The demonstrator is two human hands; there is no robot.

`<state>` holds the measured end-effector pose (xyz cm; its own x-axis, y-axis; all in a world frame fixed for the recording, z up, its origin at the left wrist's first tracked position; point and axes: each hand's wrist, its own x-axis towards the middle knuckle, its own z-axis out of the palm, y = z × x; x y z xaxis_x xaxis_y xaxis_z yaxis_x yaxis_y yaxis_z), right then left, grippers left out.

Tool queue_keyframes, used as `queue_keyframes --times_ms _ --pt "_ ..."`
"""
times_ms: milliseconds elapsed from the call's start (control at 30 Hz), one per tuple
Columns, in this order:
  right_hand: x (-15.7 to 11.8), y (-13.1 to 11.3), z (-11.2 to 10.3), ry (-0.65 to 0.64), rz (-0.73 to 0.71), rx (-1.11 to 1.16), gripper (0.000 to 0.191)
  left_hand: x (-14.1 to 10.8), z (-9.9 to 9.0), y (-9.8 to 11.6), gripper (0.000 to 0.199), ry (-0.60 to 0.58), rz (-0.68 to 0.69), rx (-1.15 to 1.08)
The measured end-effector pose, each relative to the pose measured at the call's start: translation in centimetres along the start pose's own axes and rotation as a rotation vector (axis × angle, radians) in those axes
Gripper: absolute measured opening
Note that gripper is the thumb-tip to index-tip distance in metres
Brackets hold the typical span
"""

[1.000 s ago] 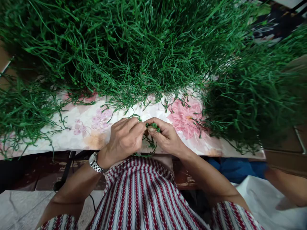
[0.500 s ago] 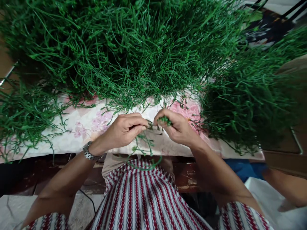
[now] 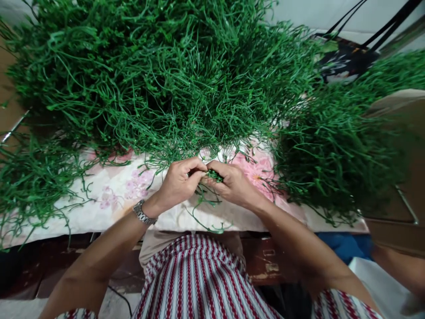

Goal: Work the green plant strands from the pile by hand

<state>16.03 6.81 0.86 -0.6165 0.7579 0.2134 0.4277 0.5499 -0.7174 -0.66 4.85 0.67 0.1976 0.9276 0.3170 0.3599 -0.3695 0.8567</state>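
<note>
My left hand (image 3: 184,180), with a metal watch (image 3: 143,212) on its wrist, is closed in a pinch, thumb and forefinger meeting my right hand's fingertips. Curled inside my right hand (image 3: 234,184) is a small bunch of green stems (image 3: 215,176), its tips showing between the fingers. Below the hands a few thin green stems (image 3: 206,203) hang over the cloth; which hand holds them I cannot tell. Both hands are just above a flowered cloth (image 3: 116,208). A big heap of thin green branched stems (image 3: 166,84) lies beyond them.
Smaller piles of the stems lie left (image 3: 29,177) and right (image 3: 328,164). A brown cardboard box (image 3: 408,177) stands at the right, and a dark flowered bag (image 3: 345,62) is behind. Another person's arm (image 3: 395,266) shows at lower right.
My hands have come together, the left moving right to meet the right. The bunch in my right hand now sits between both hands' fingers. The view has tilted up slightly.
</note>
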Motion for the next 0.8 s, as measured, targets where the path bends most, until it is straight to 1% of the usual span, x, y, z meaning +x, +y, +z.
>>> queue_keyframes --times_ms 67,133,233,367,433,500,567,600,633,700,800 --pt "0.1 0.4 -0.4 -0.022 -0.064 -0.013 0.018 0.4 0.1 -0.2 0.013 -0.043 -0.005 -0.053" --pt "0.2 0.9 -0.5 -0.071 -0.109 0.005 0.016 0.5 0.1 -0.5 0.013 -0.080 -0.010 -0.104" --pt "0.0 1.5 -0.4 -0.135 -0.170 0.058 0.018 0.0 -0.1 -0.5 0.013 -0.133 -0.014 -0.179" --pt "-0.4 1.8 0.0 -0.209 -0.251 0.170 0.020 -0.6 -0.2 -0.4 0.014 -0.232 -0.060 -0.297" --pt "-0.5 1.8 0.1 -0.202 -0.246 0.209 0.019 -0.8 -0.1 -0.4 0.012 -0.232 -0.091 -0.346" --pt "-0.6 1.8 0.2 -0.111 -0.216 0.210 0.016 -0.8 0.1 -0.4 0.008 -0.159 -0.131 -0.350" --pt "-0.5 1.9 0.4 0.015 -0.219 0.156 0.012 -0.7 0.2 -0.4 0.002 -0.081 -0.156 -0.268" --pt "-0.5 2.0 0.5 0.065 -0.244 0.105 0.010 -0.7 0.2 -0.4 0.002 -0.069 -0.154 -0.194" --pt "-0.5 2.1 0.6 0.096 -0.279 0.038 0.009 -0.6 0.2 -0.4 0.006 -0.084 -0.140 -0.108" --pt "-0.6 2.2 0.7 0.103 -0.344 -0.123 0.010 -0.6 0.1 -0.4 0.011 -0.156 -0.072 0.053" --pt "-0.7 2.3 0.7 0.053 -0.381 -0.327 0.012 -0.7 -0.1 -0.7 0.019 -0.230 0.054 0.206"
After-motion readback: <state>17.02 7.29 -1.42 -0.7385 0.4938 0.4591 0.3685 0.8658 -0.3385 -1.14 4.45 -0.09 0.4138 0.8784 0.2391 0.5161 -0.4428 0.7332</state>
